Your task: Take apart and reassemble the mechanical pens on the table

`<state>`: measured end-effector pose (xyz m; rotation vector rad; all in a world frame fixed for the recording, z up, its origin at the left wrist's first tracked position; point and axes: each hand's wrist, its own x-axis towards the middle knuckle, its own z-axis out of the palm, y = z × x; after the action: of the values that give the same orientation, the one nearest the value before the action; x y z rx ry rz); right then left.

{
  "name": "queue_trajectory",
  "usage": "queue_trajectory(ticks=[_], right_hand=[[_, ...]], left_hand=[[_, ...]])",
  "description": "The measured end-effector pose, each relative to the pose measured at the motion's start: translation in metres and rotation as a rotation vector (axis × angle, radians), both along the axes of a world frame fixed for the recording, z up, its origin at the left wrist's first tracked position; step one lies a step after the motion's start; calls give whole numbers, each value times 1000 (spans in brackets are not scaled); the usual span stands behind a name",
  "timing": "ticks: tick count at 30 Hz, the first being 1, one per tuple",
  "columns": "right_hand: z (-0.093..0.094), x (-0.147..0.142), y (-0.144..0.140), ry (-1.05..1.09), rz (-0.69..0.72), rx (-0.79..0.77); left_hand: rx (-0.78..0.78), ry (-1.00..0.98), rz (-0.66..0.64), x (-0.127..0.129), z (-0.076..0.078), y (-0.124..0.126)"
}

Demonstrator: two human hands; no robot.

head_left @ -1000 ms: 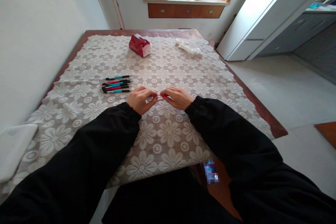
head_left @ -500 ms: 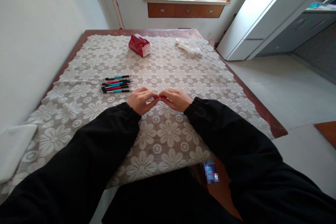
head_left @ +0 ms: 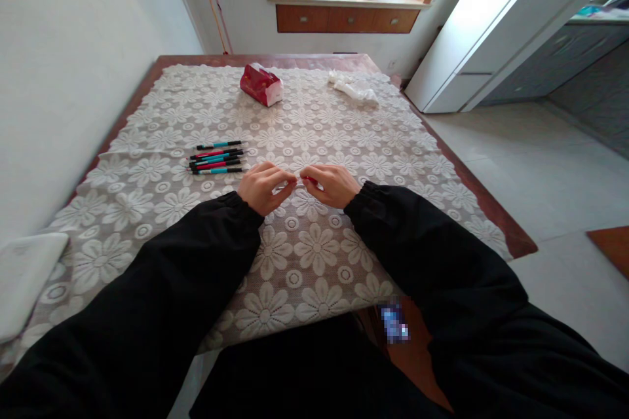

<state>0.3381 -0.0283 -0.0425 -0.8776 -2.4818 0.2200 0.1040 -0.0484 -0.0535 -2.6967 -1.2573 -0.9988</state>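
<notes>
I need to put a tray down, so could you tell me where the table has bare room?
The near cloth between the sleeves is free, and so is the right side, from the right hand up to the white bag. It is crowded left of the left hand, where the pens lie.

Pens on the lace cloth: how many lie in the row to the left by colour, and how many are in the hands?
Teal pens: 3
Red pens: 2
Red pen held between left hand and right hand: 1
Total: 6
</notes>
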Motion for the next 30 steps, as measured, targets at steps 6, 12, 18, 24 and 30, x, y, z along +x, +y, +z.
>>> queue_trajectory(ticks=[6, 12, 18, 24, 30], right_hand=[[0, 0, 0, 13, -30, -23], [-1, 0, 0, 25, -27, -31], [-3, 1, 0, 58, -47, -29], [-5, 0, 0, 67, -64, -17], [-3, 0, 0, 65, -27, -20]], left_hand=[[3, -3, -35, 0, 1, 0], [-15, -25, -108, 0, 1, 1], [-6, -29, -133, -2, -1, 3], [58, -39, -159, -1, -2, 3], [96, -76, -131, -1, -2, 2]])
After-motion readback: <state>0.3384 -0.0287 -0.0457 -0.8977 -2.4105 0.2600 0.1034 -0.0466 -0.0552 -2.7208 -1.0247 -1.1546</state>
